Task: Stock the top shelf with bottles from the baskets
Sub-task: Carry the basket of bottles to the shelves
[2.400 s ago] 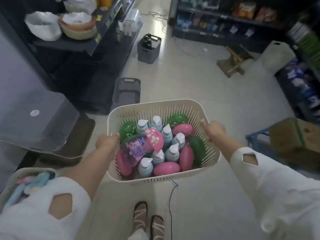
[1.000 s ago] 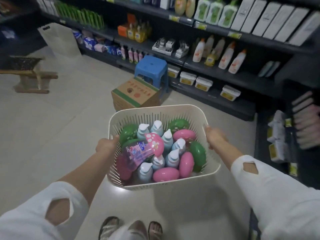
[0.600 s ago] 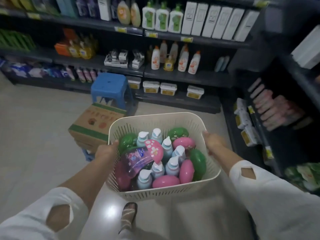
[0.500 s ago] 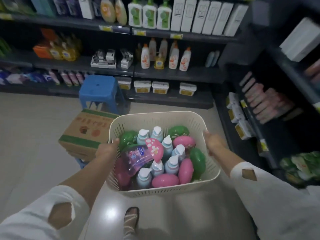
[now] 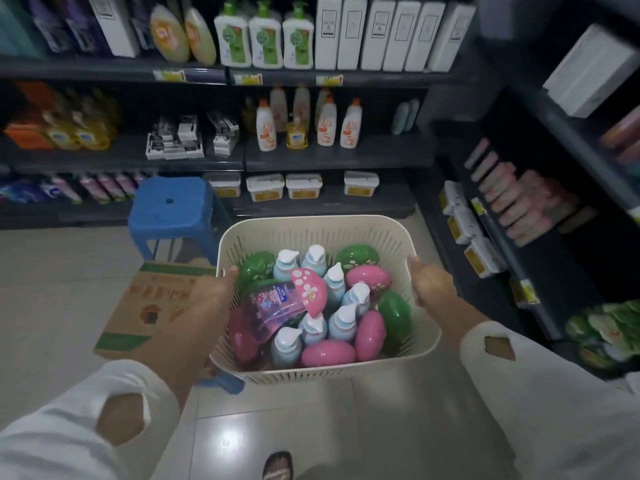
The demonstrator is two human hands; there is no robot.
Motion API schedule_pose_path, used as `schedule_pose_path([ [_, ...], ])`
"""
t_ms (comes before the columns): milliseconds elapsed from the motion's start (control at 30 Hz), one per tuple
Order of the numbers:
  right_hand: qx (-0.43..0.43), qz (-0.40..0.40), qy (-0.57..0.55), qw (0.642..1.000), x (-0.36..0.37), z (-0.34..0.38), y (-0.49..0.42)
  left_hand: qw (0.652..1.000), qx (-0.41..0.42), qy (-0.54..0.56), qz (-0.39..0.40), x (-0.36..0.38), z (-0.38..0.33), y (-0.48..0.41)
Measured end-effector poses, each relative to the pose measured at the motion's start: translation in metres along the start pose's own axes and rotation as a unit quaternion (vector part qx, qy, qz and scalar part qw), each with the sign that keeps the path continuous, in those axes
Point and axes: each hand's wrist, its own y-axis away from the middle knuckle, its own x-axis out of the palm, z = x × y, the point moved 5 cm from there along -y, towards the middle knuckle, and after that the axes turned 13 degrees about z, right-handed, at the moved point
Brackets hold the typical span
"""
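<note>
I carry a cream slatted basket in front of me at waist height. My left hand grips its left rim and my right hand grips its right rim. Inside lie several bottles: pale blue pump bottles, pink oval ones, green oval ones and a clear pink bottle with a spotted pink cap lying on top. Dark store shelves stand ahead, the upper one in view holding green-and-white pump bottles and white boxes.
A blue plastic stool stands on the floor ahead left. A cardboard box sits below my left arm. More dark shelving with packets runs along the right side. Pale floor tiles lie underfoot.
I have turned from the open aisle to face the shelves and stepped closer to them. Both hands keep the same grip on the basket.
</note>
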Motion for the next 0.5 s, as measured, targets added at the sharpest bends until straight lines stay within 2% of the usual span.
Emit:
schedule_pose_path([
  [233, -0.042, 0.044, 0.034, 0.998, -0.007, 0.058, -0.064, 0.999, -0.033, 0.015, -0.018, 0.009, -0.039, -0.050],
  [500, -0.087, 0.086, 0.079, 0.989, -0.017, 0.169, -0.136, 0.994, -0.039, 0.092, -0.055, 0.009, -0.082, -0.113],
])
